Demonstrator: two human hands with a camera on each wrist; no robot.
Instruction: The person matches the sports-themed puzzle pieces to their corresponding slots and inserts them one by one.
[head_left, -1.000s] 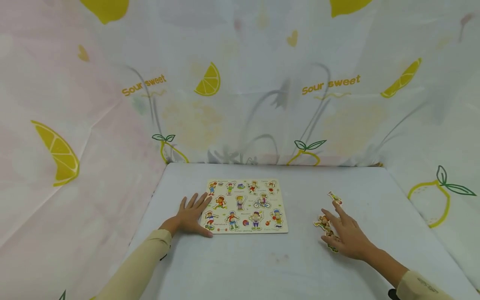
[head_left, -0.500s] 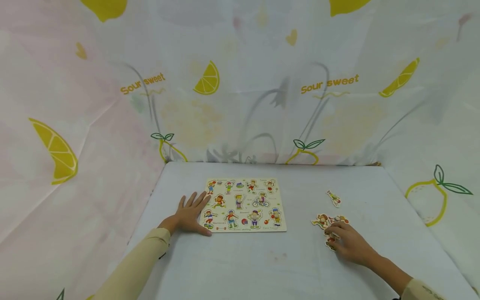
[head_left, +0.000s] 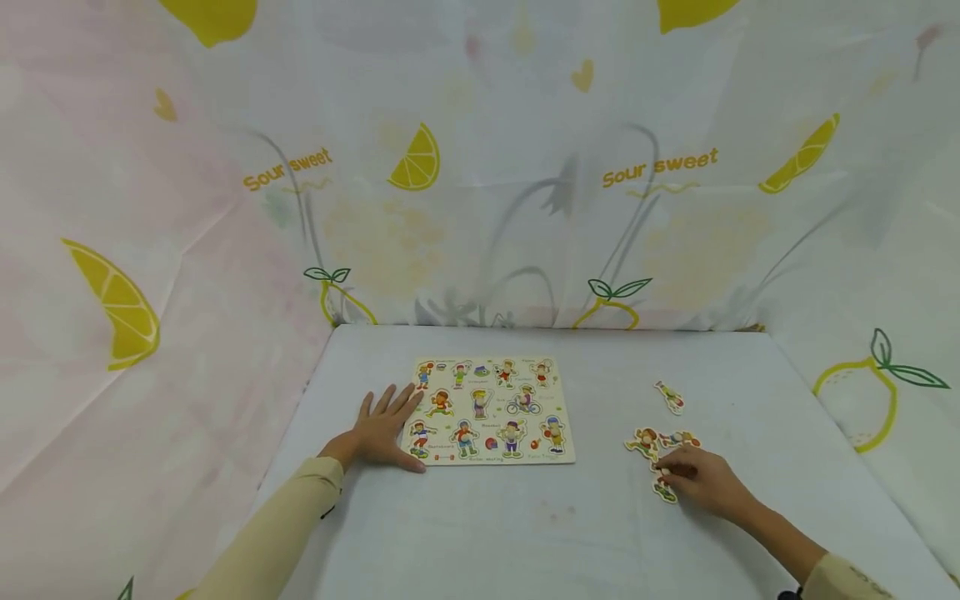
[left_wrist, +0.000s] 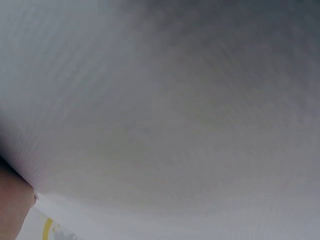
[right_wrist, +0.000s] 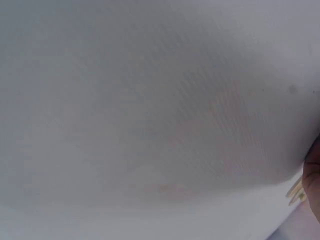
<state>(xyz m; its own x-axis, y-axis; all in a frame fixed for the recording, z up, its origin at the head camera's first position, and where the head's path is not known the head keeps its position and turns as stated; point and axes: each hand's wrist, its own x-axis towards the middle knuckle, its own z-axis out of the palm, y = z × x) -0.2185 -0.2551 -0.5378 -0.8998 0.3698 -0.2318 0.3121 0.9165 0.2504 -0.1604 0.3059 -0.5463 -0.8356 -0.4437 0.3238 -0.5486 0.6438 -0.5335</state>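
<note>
A wooden puzzle board [head_left: 495, 461] with cartoon sports figures lies on the white table, left of centre. My left hand [head_left: 382, 429] rests flat on the table, fingers straight, touching the board's left edge. My right hand [head_left: 672, 472] is far to the right, its fingers curled over a small figure piece [head_left: 664, 492] that peeks out below the fingertips. Two more loose pieces [head_left: 643, 442] lie just beyond that hand, and another piece [head_left: 668, 397] lies further back. Both wrist views show only blurred white cloth and a sliver of skin.
A lemon-print curtain [head_left: 480, 167] walls in the table at the back and on both sides. The white table cloth [head_left: 555, 525] stretches bare between the board and the loose pieces.
My right hand drew back toward me from the far piece and curled its fingers down over the nearest piece. The left hand and the board have not moved.
</note>
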